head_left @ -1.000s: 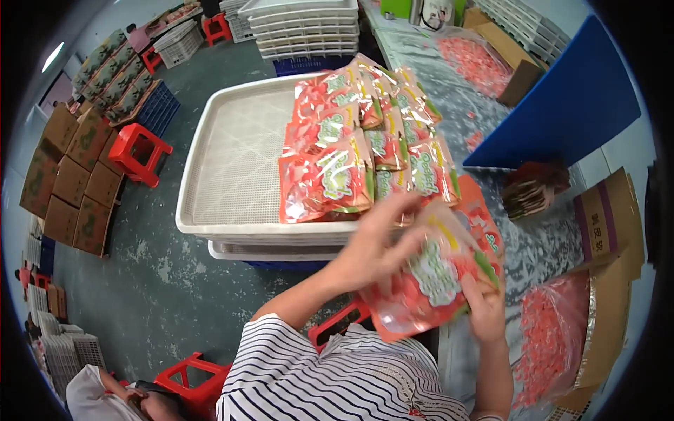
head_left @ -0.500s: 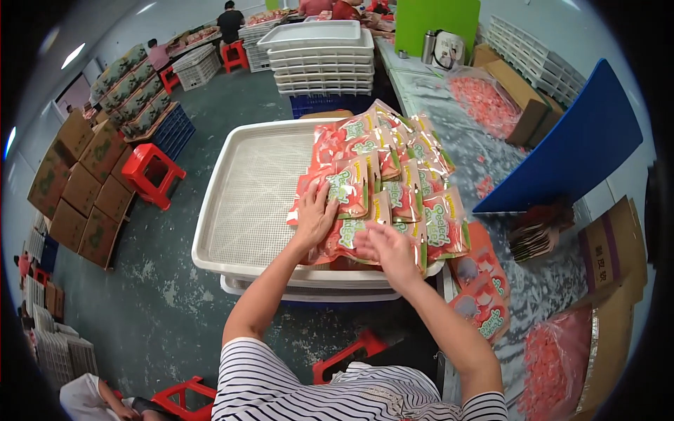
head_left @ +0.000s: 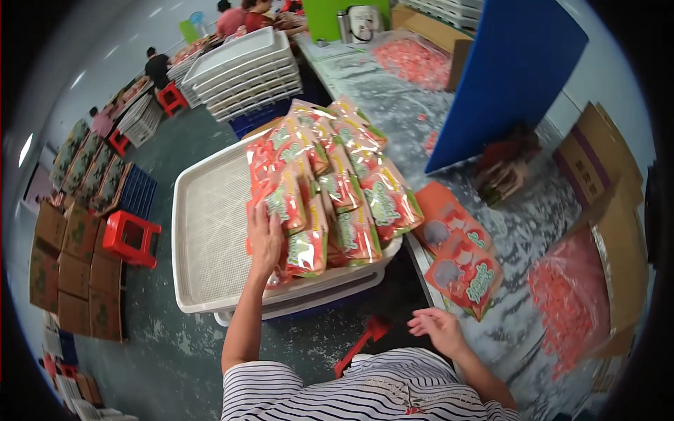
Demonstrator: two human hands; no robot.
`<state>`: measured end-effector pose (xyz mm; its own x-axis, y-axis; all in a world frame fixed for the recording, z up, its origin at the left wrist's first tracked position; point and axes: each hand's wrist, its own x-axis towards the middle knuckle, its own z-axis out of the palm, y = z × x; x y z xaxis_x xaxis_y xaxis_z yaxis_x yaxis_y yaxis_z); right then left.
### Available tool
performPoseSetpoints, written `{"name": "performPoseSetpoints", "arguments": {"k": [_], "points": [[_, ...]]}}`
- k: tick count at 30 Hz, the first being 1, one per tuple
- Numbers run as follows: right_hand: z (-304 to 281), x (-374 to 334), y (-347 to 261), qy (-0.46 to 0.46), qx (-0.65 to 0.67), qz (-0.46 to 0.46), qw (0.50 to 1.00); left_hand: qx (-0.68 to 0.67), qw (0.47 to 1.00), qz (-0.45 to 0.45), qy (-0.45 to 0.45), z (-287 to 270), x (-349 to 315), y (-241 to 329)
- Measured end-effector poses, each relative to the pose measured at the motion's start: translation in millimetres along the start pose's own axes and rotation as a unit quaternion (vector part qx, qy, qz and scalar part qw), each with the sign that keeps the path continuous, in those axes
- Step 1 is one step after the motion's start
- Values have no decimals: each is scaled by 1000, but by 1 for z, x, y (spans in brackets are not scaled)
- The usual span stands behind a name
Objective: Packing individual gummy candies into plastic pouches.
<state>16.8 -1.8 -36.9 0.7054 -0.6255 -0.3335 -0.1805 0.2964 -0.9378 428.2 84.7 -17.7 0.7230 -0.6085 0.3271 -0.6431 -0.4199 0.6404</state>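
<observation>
Left hand (head_left: pixel 265 242) on the filled pouches (head_left: pixel 337 188) in the white tray (head_left: pixel 214 224), right hand (head_left: pixel 437 330) open and free

The filled pouches, red and pink with green trim and shiny fronts, lie overlapping in rows across the right part of the white tray, while its left part shows bare mesh. The left hand reaches over the tray's near edge and rests palm down on a pouch at the left side of the heap. Its fingers are extended rather than closed around anything. The right hand is apart from the tray, off its near right corner, with the fingers loosely bent and the grip open.

Just right of the tray, on a marbled table (head_left: pixel 400 133), two flat pouches (head_left: pixel 463 274) overlap. Farther to the tray's right stand a blue panel (head_left: pixel 502 84), an open cardboard box (head_left: pixel 614 210) and a clear bag of pink pieces (head_left: pixel 570 298); a second bag of such pieces (head_left: pixel 414 59) lies beyond the tray on its right. Directly beyond the tray is a stack of white trays (head_left: pixel 246 76). Well to the tray's left are a red stool (head_left: pixel 132 238) and piled brown cartons (head_left: pixel 77 277). Other people sit far beyond the tray.
</observation>
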Motion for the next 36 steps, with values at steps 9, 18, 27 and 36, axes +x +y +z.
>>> {"name": "performPoseSetpoints", "arguments": {"k": [9,18,27,36], "points": [[-72,-87,57,252,146,43,956,-19,937,344,-54,54,-54,189],[-76,-130,80,287,222,39,931,-9,850,433,-301,223,-192,243],[-120,-109,86,295,292,-5,910,38,849,486,-204,233,-252,222],[-179,-61,86,188,280,8,941,115,846,485,-191,255,-267,219]]}}
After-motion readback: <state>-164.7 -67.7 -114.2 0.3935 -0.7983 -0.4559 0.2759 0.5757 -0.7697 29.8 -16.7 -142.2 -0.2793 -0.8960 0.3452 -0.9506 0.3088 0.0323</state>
